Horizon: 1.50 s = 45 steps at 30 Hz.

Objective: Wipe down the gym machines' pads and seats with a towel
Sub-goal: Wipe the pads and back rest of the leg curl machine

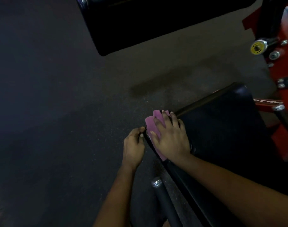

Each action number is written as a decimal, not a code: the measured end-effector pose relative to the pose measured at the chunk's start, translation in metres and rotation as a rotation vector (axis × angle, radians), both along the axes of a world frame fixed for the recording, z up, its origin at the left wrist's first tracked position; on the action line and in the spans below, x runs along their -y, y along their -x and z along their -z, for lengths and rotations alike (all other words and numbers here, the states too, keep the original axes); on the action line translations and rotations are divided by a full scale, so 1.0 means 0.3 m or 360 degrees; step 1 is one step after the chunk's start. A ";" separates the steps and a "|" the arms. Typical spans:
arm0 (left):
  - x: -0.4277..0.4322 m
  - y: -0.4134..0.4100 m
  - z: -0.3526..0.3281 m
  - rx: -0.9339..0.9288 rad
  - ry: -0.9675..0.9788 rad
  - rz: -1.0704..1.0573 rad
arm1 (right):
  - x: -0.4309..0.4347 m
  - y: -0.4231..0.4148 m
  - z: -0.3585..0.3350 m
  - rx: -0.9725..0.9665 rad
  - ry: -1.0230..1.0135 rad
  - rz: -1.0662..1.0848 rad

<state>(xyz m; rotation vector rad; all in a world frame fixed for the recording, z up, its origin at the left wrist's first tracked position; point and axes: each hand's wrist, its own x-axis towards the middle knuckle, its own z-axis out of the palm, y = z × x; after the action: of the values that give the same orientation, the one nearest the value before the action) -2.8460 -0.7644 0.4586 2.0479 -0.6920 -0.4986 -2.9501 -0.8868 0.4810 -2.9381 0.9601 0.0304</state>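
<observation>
The right hand (171, 140) lies flat on a pink towel (149, 122), fingers spread and nearly straight, pressing the cloth onto the near corner of a black seat (222, 128). The towel is folded over that corner, so part of it sits on the top of the seat and part hangs past the edge under the palm. The left hand (134, 145) is just beside it on the outer side of the same corner, with thumb and fingers curled in and gripping the seat's rim; it does not touch the towel. Both forearms reach in from the bottom of the view.

A 2nd black pad (156, 18) fills the top of the view, well apart from the seat. A red frame (286, 68) with bolts stands on the right, carrying a yellow knob (258, 46). A black bar (164, 199) with a shiny metal end runs along below the seat's left edge. Everything stands on a dark speckled floor (58, 95)
</observation>
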 end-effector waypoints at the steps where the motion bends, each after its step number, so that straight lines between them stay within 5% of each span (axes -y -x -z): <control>1: 0.001 0.001 0.004 0.0018 0.0001 -0.0004 | 0.021 -0.039 -0.010 -0.0057 -0.0004 -0.0003; 6: 0.006 0.003 0.004 0.0107 -0.0014 -0.0008 | 0.106 -0.205 -0.046 -0.0308 -0.0105 -0.0009; 12: 0.019 0.010 -0.006 0.0059 0.0000 -0.0061 | -0.007 0.070 0.013 0.0157 -0.0012 0.0017; 23: 0.038 0.032 0.005 0.0246 -0.0003 -0.0060 | 0.218 -0.057 -0.003 -0.0005 -0.0022 0.0345; 30: 0.066 0.039 -0.013 0.0233 -0.0097 -0.0074 | -0.018 0.175 0.044 0.0322 -0.0075 0.0272; 39: 0.076 0.057 -0.018 0.0295 -0.0160 -0.0049 | 0.237 -0.055 -0.006 -0.0034 -0.0032 0.0574; 45: 0.152 0.047 -0.032 0.0260 -0.0209 -0.0298 | 0.082 0.115 0.017 0.0258 -0.0090 0.0172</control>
<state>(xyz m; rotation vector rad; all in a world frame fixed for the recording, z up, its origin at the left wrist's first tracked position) -2.8600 -0.8099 0.4681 2.2695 -0.5679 -0.2770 -2.9847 -0.9113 0.4758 -2.7817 1.0715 -0.1790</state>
